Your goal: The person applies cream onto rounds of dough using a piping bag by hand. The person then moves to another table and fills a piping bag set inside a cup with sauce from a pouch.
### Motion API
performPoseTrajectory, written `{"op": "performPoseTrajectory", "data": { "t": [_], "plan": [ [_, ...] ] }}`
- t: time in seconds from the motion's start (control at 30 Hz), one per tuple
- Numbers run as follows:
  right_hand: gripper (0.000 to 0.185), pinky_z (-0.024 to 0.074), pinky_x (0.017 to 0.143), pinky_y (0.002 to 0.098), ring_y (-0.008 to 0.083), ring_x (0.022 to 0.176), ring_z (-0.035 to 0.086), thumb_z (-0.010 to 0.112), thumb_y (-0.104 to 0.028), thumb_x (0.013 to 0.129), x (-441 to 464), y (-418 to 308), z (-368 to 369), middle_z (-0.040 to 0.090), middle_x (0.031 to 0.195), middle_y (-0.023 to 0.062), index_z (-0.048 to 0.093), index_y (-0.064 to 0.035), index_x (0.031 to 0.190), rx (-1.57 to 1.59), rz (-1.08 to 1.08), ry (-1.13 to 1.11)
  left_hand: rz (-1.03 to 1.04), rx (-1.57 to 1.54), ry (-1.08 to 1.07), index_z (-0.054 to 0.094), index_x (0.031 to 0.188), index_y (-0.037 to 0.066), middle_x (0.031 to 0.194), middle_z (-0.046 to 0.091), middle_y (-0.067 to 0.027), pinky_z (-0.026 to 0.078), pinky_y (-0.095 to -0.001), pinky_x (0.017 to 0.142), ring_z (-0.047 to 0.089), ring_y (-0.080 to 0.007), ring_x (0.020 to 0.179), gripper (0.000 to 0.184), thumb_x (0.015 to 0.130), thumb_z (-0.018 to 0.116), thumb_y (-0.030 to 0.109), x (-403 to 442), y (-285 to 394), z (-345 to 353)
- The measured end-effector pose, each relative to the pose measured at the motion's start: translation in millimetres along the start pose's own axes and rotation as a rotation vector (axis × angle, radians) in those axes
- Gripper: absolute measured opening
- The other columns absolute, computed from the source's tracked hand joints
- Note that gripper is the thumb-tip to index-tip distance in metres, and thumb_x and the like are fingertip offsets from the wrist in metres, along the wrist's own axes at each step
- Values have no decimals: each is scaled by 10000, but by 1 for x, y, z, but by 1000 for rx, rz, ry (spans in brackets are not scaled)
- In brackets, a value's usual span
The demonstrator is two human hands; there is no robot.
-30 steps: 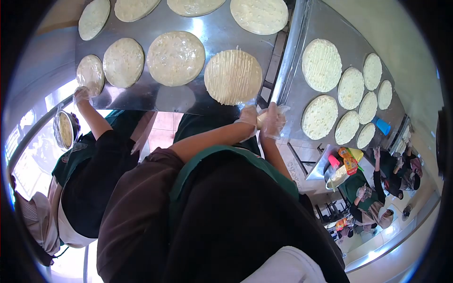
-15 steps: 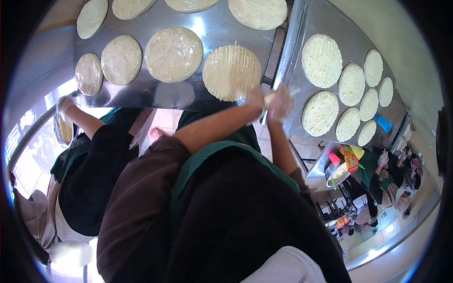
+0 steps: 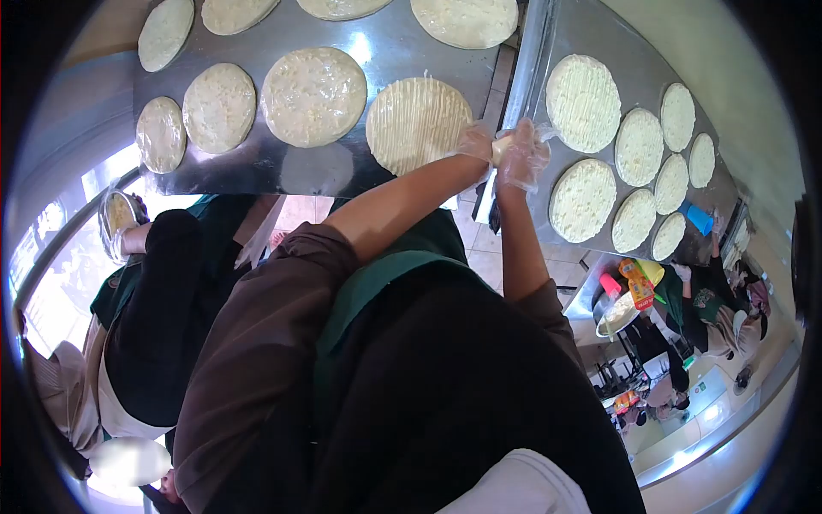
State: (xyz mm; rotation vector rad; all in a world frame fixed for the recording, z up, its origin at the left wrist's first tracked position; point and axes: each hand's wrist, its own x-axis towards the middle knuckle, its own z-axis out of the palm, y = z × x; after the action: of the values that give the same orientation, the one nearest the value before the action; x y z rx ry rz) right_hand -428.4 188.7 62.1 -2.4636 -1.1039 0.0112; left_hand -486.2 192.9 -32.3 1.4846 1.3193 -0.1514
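Note:
My left hand [image 3: 473,142], in a clear plastic glove, is closed on the left side of a small pale lump [image 3: 500,152]. From the right, my right hand [image 3: 523,160], gloved too, has its fingers wrapped round the same lump. Both hands are above the gap between two metal tables. Just left of them lies a round dough disc with ridged lines [image 3: 418,125] on the left metal table [image 3: 248,178]. A smooth, shiny dough disc [image 3: 313,97] is beside it.
More discs lie on both tables, including a textured one [image 3: 582,200] on the right metal table [image 3: 644,64]. A blue cup [image 3: 699,220] stands there. At left, a co-worker's hand reaches into a bowl [image 3: 111,233]. Another bowl [image 3: 618,314] and people are at lower right.
My hands have moved up and slightly right with the pale lump between them. The co-worker's hand at left has gone from the table's edge down to the bowl.

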Motion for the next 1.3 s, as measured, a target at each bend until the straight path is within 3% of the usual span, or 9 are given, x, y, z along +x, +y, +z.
{"op": "performPoseTrajectory", "data": {
  "t": [0.23,0.37,0.47,0.6,0.7,0.83,1.1,1.23,1.3],
  "plan": [
    [94,419,526,401,281,612,540,536,-177,703,-73,25,17,541,668,115,514,-116,771,323,625,-81,259,273,-25,642,773,57,783,628,-151,490,-392,626,626,-273,757,149,776,536,162,-35,-16,-11],
    [221,409,602,397,273,650,545,520,-209,732,-23,25,15,557,725,115,528,-87,916,160,177,9,-197,-105,36,640,774,62,730,616,-142,488,-379,621,625,-267,715,134,746,569,172,81,-40,103],
    [328,403,741,362,274,673,551,437,-223,815,-32,23,1,586,797,120,511,-49,1083,-270,76,-210,282,269,-53,645,772,63,768,626,-153,488,-388,628,629,-275,729,142,751,563,176,-6,7,-11],
    [207,434,650,371,237,643,545,468,-192,808,-43,-17,-20,573,698,106,593,-26,816,709,1118,-93,153,285,-53,630,686,40,743,627,-138,486,-382,590,625,-270,687,173,761,548,173,-41,-8,-10],
    [254,436,599,348,212,634,543,462,-209,832,-29,20,4,572,686,100,591,-8,747,115,251,-79,43,-115,-48,624,693,32,750,620,-162,481,-397,587,622,-282,692,206,793,498,160,5,-12,25],
    [108,407,433,357,186,529,537,520,-193,775,-44,34,16,537,606,84,502,-101,720,-88,135,-6,168,209,-97,618,748,16,781,613,-192,483,-417,597,624,-296,715,206,808,475,150,-8,0,0],
    [294,369,438,273,108,481,474,531,-230,822,-12,-3,-29,519,564,47,520,-40,598,816,876,84,222,-158,-251,538,925,-25,786,575,-217,456,-428,627,581,-335,753,229,841,452,170,-22,35,-39],
    [291,365,459,244,109,502,477,533,-275,812,-5,-8,-61,500,566,32,543,-34,650,854,768,221,1115,127,253,592,895,52,848,575,-181,430,-388,674,550,-330,801,478,891,302,432,26,18,-75],
    [237,341,449,232,102,490,448,532,-223,815,-4,-13,-70,467,550,20,519,-45,658,871,656,239,636,487,-145,598,978,81,991,554,-151,426,-386,708,534,-318,862,481,877,314,456,28,70,-152]
  ]
}}
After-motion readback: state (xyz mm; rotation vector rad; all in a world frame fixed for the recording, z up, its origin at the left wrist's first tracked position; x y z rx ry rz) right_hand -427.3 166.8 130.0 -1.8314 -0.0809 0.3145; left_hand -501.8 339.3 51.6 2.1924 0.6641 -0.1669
